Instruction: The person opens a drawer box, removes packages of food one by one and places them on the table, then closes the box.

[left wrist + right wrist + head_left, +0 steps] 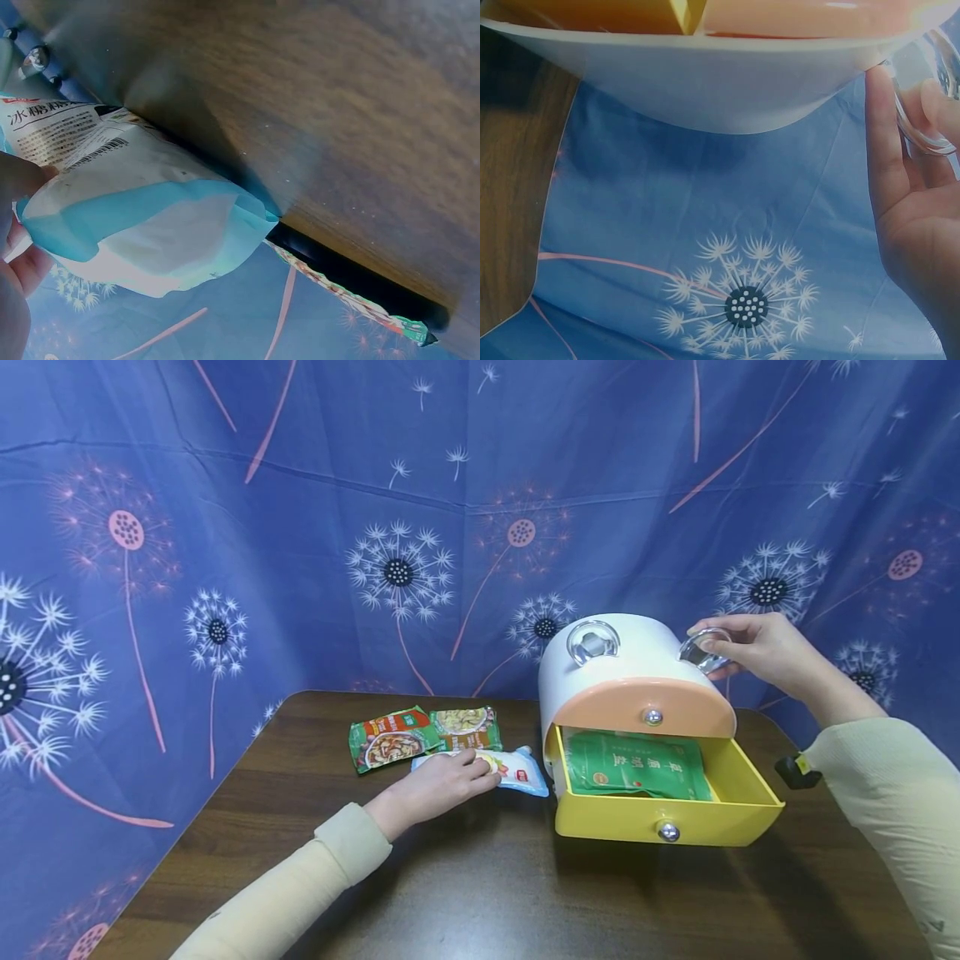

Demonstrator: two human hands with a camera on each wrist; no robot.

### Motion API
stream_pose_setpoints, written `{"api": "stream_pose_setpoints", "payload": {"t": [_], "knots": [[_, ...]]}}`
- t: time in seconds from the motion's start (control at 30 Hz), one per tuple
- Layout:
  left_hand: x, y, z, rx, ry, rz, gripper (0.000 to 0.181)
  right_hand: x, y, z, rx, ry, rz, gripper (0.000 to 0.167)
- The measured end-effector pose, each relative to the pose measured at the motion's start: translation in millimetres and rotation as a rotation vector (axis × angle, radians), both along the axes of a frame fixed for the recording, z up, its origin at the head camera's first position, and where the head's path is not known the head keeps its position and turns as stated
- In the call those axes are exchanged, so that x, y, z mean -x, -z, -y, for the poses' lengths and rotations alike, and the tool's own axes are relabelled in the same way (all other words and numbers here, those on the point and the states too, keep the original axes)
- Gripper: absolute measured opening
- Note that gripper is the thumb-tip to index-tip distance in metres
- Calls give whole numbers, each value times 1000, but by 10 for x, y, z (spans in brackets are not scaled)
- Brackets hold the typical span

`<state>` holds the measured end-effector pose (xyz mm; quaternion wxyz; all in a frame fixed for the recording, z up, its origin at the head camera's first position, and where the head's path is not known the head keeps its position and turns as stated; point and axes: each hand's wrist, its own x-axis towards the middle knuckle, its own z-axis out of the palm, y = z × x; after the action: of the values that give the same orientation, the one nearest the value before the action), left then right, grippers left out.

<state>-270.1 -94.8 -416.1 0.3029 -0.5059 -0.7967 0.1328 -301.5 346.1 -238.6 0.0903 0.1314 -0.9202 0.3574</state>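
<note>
In the head view my left hand (442, 787) grips a white and blue packet (525, 772) at the table's middle; the left wrist view shows this packet (165, 232) tilted up, with fingers at its edge. My right hand (772, 656) pinches a clear round ornament (703, 649) at the top right of a white rounded box (637, 647). In the right wrist view, the hand (922, 187) holds the ornament (922, 90) beside the box (720, 82). The box's yellow drawer (615, 817) is pulled out, with a green packet (637, 766) lying inside.
Left of the box lie a red and green packet (390, 739) and a green and brown packet (467, 729). A second clear ornament (592, 643) tops the box. Its orange upper drawer (600, 706) is closed. A blue patterned cloth (300, 568) hangs behind the wooden table (465, 893).
</note>
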Motion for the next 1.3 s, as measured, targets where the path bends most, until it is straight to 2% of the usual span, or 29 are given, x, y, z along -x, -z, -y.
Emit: {"api": "stream_pose_setpoints", "payload": {"t": [0.47,0.7,1.3], "knots": [[82,19,-14,34,-33,51,31,-10,-7,-8,-32,16,15,44],[101,41,-35,33,-21,43,30,-9,-5,-19,-29,20,12,45],[7,72,-28,74,-5,114,29,3,-14,4,-26,13,24,45]]}}
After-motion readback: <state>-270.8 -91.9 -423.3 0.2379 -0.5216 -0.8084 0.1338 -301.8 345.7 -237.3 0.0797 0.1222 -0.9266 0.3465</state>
